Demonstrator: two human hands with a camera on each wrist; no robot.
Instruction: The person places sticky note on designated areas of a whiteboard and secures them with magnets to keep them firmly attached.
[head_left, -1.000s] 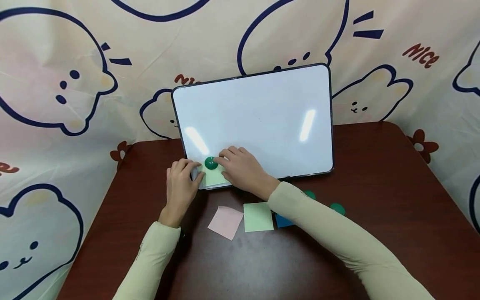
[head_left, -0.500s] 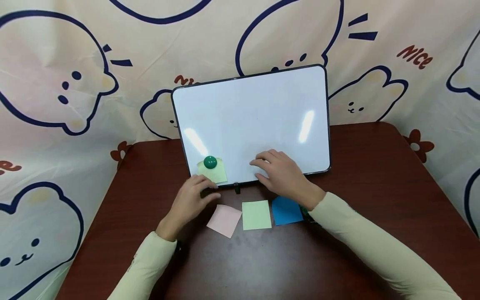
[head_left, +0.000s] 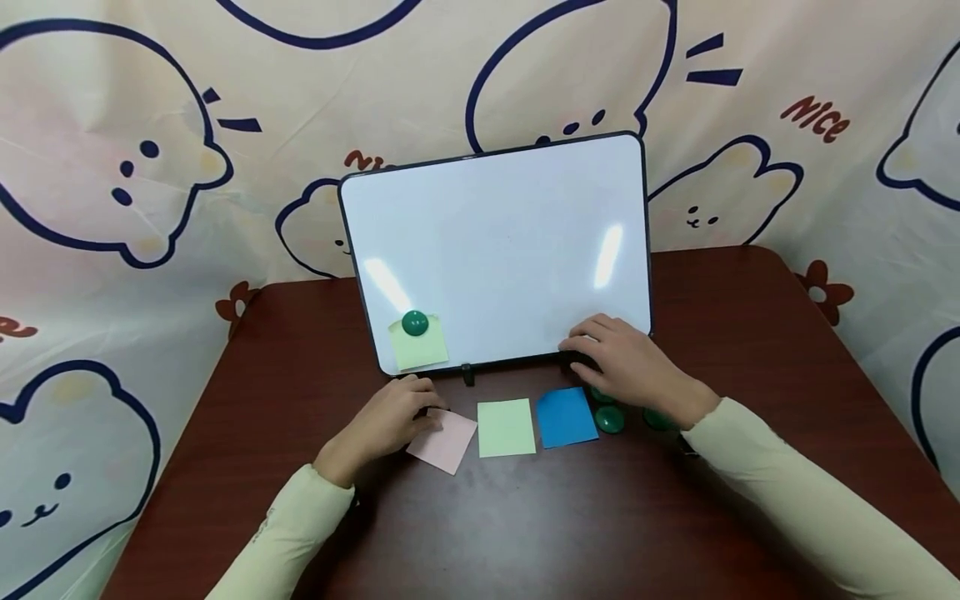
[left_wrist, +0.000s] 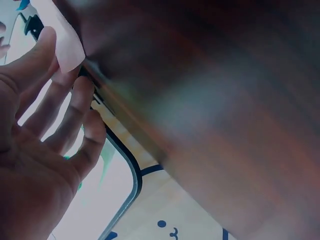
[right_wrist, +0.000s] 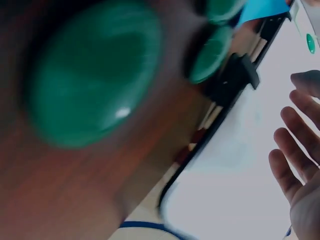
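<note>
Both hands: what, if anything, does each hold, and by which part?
The left hand seemingly pinches the pink note by its corner nearest the whiteboard; the right hand holds nothing.

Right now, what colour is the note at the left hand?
Pale pink; the note shows best in the head view.

On the cloth (head_left: 405,100), the red word "Nice" (head_left: 816,118) can be read at upper right. A second red word (head_left: 363,159), cut off by the board (head_left: 495,250), begins "Ni"; a third (head_left: 21,330), at the left edge, ends in "e".
</note>
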